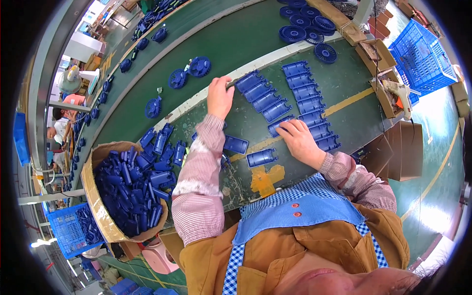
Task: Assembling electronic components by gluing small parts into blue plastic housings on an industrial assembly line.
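Two slanting rows of blue plastic shells lie on the green worktop: a left row (265,101) and a longer right row (306,92). My right hand (301,142) has its bent fingers on the nearest blue plastic shell (279,126) of the left row. At the far end of that row is my left hand (220,97), fingers curled, with a small dark piece between them that I cannot make out. Nearer my body lies a single blue plastic shell (261,158). Another blue shell (236,144) rests beside my left forearm, which partly hides more pieces.
A cardboard box (88,184) heaped with blue parts stands at the left. Round blue grilles (200,67) lie on the green conveyor beyond; more grilles (300,20) are piled at the far end. At the right are a glue gun (397,93), small cardboard boxes and a blue crate (423,56).
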{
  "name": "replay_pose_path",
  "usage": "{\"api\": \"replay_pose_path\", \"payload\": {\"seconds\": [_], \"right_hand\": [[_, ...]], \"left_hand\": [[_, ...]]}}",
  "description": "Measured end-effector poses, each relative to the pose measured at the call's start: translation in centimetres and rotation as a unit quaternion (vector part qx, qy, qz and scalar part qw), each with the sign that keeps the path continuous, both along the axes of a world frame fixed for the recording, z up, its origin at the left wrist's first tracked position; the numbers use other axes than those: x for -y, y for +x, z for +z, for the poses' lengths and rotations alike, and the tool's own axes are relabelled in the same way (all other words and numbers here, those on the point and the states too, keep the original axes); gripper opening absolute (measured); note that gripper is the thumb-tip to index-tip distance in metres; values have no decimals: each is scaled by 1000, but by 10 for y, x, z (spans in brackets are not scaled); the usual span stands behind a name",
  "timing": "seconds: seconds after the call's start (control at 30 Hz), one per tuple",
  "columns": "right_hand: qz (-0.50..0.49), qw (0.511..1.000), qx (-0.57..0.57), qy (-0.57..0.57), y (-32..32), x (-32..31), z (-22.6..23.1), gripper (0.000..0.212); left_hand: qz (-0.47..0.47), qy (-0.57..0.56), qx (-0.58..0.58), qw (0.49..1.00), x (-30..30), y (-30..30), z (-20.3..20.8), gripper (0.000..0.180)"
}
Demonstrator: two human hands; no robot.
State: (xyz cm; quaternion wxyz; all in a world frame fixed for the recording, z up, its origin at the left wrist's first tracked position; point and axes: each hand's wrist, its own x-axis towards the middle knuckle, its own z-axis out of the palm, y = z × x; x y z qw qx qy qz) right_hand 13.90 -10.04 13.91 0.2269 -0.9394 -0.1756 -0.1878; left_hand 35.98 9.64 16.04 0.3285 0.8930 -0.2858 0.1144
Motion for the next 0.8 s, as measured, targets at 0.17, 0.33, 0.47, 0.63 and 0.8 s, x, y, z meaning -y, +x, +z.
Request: {"api": "replay_pose_path", "payload": {"seconds": [0.17, 0.33, 0.47, 0.63, 0.8], "right_hand": [[35, 995, -19, 97, -24, -7, 9, 33], [37, 985, -6, 167, -51, -27, -1, 28], [24, 977, -66, 199, -82, -28, -20, 21], [56, 979, -88, 177, -82, -33, -36, 16], [51, 985, -83, 145, -76, -31, -47, 17]], "left_hand": [[23, -89, -101, 991, -48, -111, 36, 21], [36, -93, -53, 994, -60, -237, -1, 20], [-18, -102, 16, 994, -41, -287, -62, 30], [-40, -87, 48, 994, -41, -292, -72, 29], [-33, -65, 24, 997, -38, -291, -81, 30]]}}
